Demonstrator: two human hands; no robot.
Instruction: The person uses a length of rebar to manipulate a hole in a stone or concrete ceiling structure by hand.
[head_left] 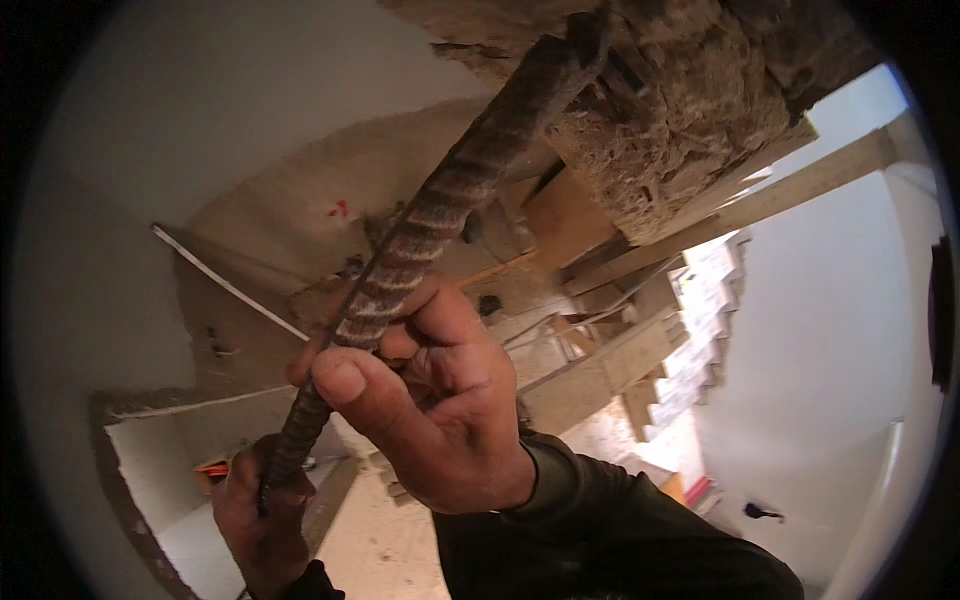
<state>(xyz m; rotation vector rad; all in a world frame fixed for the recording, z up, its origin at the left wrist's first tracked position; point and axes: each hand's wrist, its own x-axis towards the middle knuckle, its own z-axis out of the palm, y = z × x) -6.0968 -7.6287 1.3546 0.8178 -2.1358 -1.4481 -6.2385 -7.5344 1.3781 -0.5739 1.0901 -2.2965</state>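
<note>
A rusty, ribbed steel rebar [435, 225] runs slantwise close before me, from the lower left up to the top middle. Its upper end reaches the rough, broken brown mass [670, 120] overhead; whether it is fixed there I cannot tell. My right hand [445, 425] is closed on the bar's middle, thumb along the near side and fingers curled round behind. Lower down, my left hand [262, 525] grips the bar near its bottom end. That hand's fingers are partly hidden by the bar.
A long wooden beam [770, 190] crosses at the upper right, with boards [600, 370] below it. Bright stepped edges [690, 350] stand beside a pale wall [820, 330]. A white rod [235, 287] slants on the left, above an opening [160, 470].
</note>
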